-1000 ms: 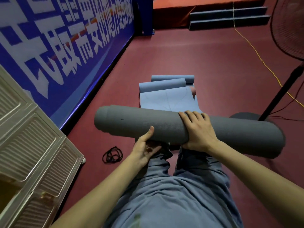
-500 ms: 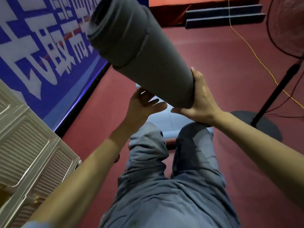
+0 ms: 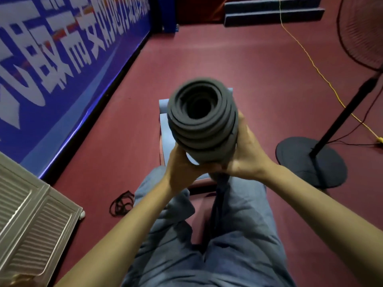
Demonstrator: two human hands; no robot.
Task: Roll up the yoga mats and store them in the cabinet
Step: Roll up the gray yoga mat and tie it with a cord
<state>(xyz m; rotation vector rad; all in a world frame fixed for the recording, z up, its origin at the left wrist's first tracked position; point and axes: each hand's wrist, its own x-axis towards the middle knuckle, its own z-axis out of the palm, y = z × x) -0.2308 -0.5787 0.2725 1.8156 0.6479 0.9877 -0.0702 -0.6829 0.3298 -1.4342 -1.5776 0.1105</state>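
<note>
A rolled grey yoga mat (image 3: 202,119) stands on end in front of me, its spiral end facing the camera. My left hand (image 3: 179,166) grips its lower left side and my right hand (image 3: 247,154) grips its lower right side. Behind the roll a light blue yoga mat (image 3: 165,133) lies on the red floor, mostly hidden by the grey one. The white slatted cabinet (image 3: 31,220) stands at the lower left, with only its corner in view.
A blue banner wall (image 3: 62,59) runs along the left. A standing fan's black round base (image 3: 310,162) and pole are at the right, with a yellow cable (image 3: 310,61) across the floor. A black cord loop (image 3: 121,204) lies near my left knee. Blue steps (image 3: 273,9) at the back.
The grey roll went from lying across my lap to tilted up leftward, then to upright with its end facing me. Both hands moved down to its lower end.
</note>
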